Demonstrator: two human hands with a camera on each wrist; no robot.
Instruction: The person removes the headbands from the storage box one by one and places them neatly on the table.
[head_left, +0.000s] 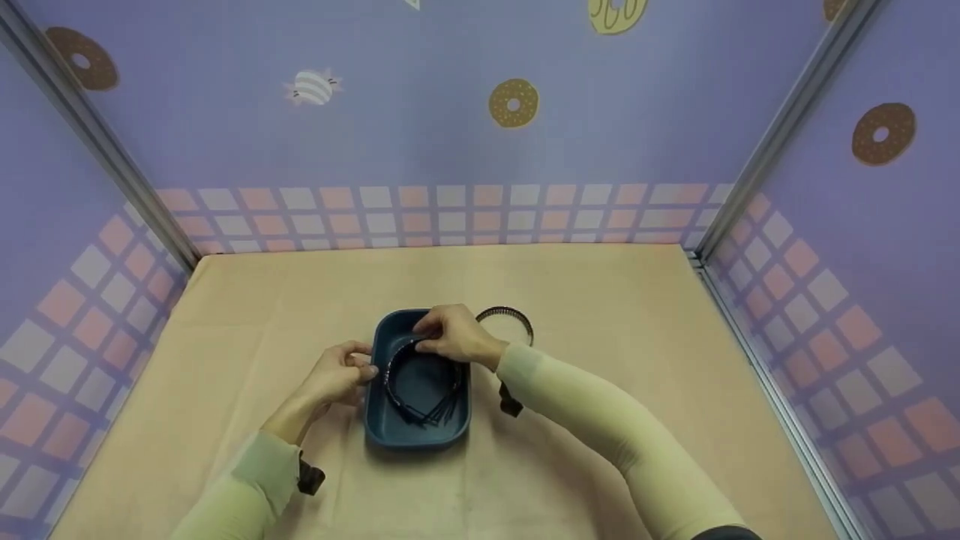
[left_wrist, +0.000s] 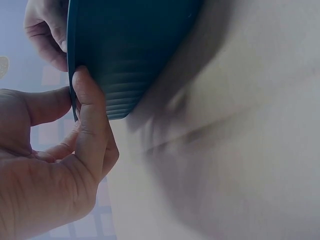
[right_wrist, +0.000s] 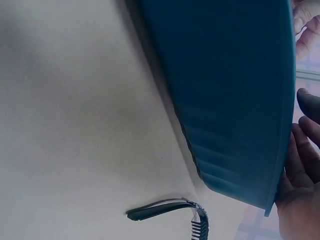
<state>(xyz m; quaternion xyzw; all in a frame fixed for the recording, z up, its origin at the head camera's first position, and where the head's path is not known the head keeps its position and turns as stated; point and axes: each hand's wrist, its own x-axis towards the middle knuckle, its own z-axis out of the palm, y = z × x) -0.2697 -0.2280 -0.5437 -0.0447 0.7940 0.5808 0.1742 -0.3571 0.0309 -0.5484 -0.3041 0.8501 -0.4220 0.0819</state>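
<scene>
A dark blue oblong tray (head_left: 414, 441) sits mid-table on the beige cloth. Several black headbands (head_left: 420, 401) lie inside it. My left hand (head_left: 361, 369) pinches the tray's left rim; in the left wrist view its thumb (left_wrist: 89, 107) lies on the ribbed outer wall of the tray (left_wrist: 135, 50). My right hand (head_left: 430, 334) reaches over the far end of the tray and pinches the top arc of one black headband (head_left: 395, 369). In the right wrist view the right hand's fingers (right_wrist: 300, 167) curl at the rim of the tray (right_wrist: 230, 90).
One more toothed black headband (head_left: 516, 316) lies on the cloth just behind and to the right of the tray; the same headband (right_wrist: 167, 210) shows low in the right wrist view. Purple patterned walls with metal corner posts (head_left: 757, 176) enclose the table on three sides.
</scene>
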